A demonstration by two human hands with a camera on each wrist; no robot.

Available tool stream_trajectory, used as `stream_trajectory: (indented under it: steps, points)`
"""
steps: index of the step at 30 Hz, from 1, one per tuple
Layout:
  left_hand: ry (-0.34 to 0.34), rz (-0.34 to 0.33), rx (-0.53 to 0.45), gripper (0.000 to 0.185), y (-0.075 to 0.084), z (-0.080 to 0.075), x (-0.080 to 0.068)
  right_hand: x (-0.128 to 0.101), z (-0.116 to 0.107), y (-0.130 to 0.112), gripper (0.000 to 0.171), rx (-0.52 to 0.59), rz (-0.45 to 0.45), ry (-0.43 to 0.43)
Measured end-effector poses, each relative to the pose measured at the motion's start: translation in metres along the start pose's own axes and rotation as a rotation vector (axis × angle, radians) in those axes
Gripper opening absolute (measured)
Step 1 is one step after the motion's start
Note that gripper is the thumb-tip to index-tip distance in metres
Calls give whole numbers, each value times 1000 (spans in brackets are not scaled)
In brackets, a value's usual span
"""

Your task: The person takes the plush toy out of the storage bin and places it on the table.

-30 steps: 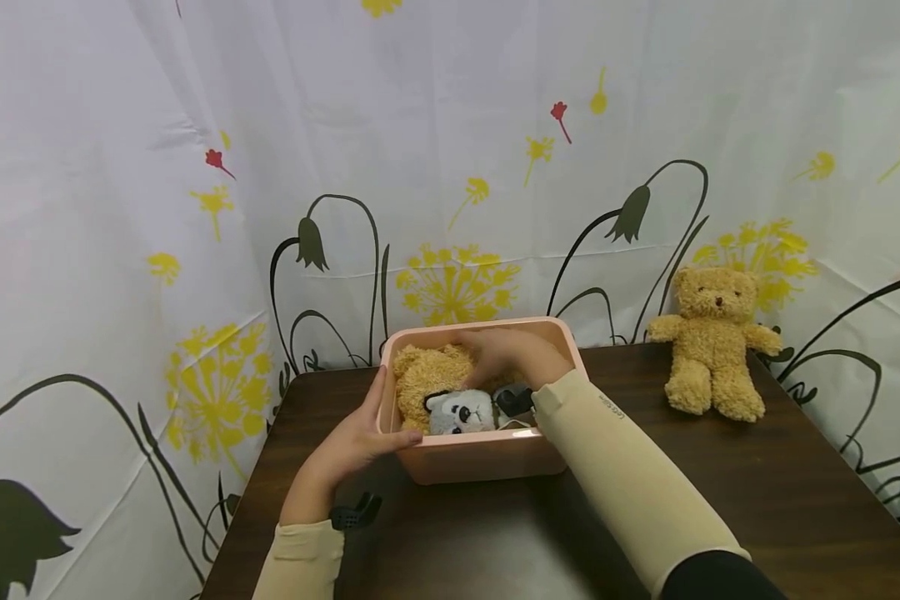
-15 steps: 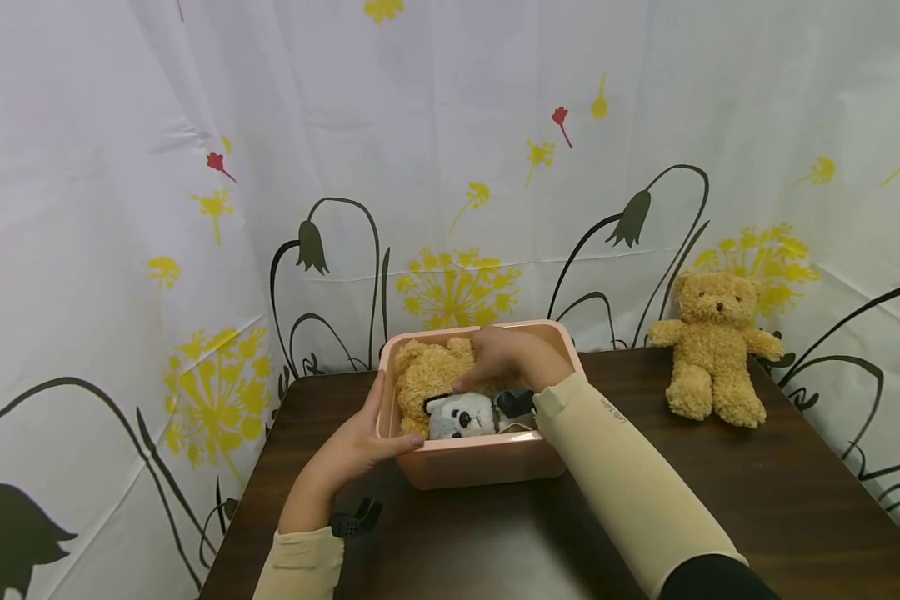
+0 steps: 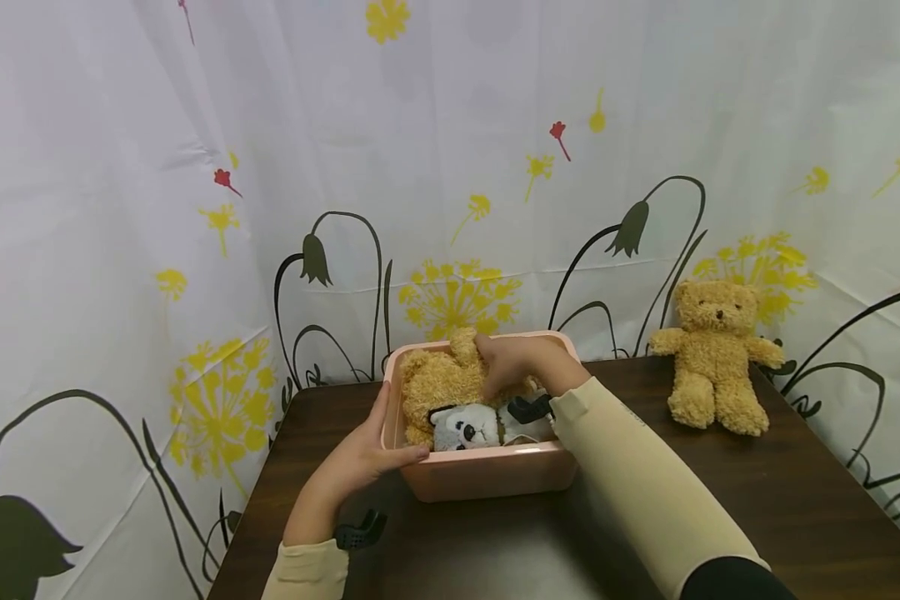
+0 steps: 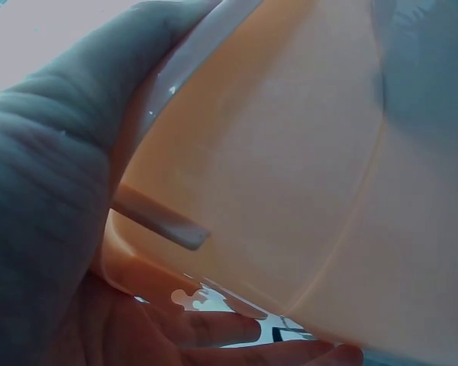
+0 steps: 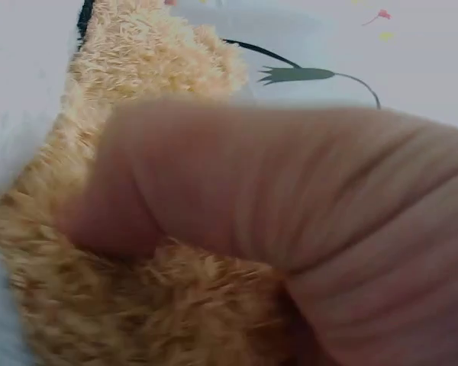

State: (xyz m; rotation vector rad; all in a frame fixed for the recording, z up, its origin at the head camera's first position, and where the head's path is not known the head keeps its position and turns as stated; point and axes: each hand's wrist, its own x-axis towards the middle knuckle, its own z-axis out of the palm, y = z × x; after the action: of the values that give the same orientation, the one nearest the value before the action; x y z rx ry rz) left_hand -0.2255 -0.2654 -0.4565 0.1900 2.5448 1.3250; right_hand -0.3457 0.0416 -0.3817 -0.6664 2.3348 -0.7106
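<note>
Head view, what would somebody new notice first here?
Probably the teddy bear, upright at the far right of the table. Next, the pink box near the middle, with another bear and a grey-and-white toy inside. The left hand grips its left side; the right hand grips the boxed bear.

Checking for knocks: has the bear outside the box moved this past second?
No; in the head view, the bear keeps its place against the yellow flower print behind it.

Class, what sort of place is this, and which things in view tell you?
Probably an indoor play or filming corner: a flower-printed sheet hangs behind a dark table, which bears a pink bin holding plush toys.
</note>
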Motion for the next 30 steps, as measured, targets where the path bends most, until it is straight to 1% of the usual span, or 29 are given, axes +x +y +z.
stream_trajectory:
  steps: [1, 2, 3, 4, 5, 7, 8, 11, 15, 18, 21, 24, 28, 30]
  points:
    - [3, 4, 2, 135, 0, 0, 0, 0, 0, 0, 64, -1, -5, 16]
    - [4, 8, 3, 135, 0, 0, 0, 1, 0, 0, 72, -8, -10, 38]
    - [8, 12, 5, 135, 0, 0, 0, 1, -1, -1, 71, -33, -12, 68]
    - [8, 23, 9, 135, 0, 0, 0, 1, -1, -3, 67, -66, -10, 103]
    - [11, 28, 14, 135, 0, 0, 0, 1, -2, -5, 60, -99, -10, 136]
    - [11, 45, 22, 135, 0, 0, 0, 0, -2, -11, 37, -173, -2, 198]
    - [10, 53, 26, 135, 1, 0, 0, -2, -2, -14, 30, -205, -3, 224]
    - [9, 64, 25, 134, 0, 0, -1, -9, 0, -22, 40, -321, -45, 303]
    - [10, 65, 25, 133, -1, 0, -2, -23, 5, -33, 45, -417, -108, 393]
    - [14, 68, 30, 133, -1, 1, -3, -32, 11, -40, 47, -423, -127, 434]
    - [14, 80, 34, 133, -1, 2, -3, -39, 14, -45, 47, -403, -128, 487]
    - [21, 66, 41, 133, -1, 2, -3, -44, 15, -47, 47, -398, -119, 529]
    - [27, 46, 50, 134, 0, 2, -3, -49, 15, -48, 48, -428, -116, 523]
    - [25, 42, 46, 134, 0, 1, -4, -50, 16, -47, 50, -422, -115, 523]
